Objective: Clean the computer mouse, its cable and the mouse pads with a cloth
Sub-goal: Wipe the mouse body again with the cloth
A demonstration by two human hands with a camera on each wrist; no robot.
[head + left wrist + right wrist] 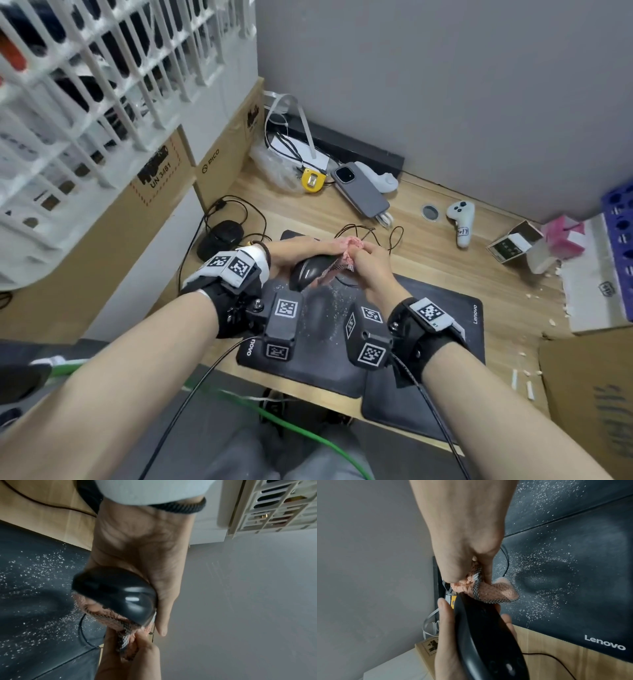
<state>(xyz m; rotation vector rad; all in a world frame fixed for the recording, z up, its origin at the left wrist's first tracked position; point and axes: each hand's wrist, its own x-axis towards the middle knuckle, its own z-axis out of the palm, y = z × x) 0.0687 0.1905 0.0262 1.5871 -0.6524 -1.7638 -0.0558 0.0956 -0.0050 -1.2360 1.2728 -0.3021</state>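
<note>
My left hand grips a black computer mouse and holds it lifted above the black mouse pads. In the left wrist view the mouse lies in the palm of that hand. My right hand pinches a bunched pink cloth against the front end of the mouse. The cloth has a checked dark edge. The thin dark cable loops on the desk behind the hands. White dust specks cover the pads.
Behind the pads lie a grey phone, a yellow tape measure and a white controller. Cardboard boxes and a white crate stand at left; a small open box and a pink pack at right.
</note>
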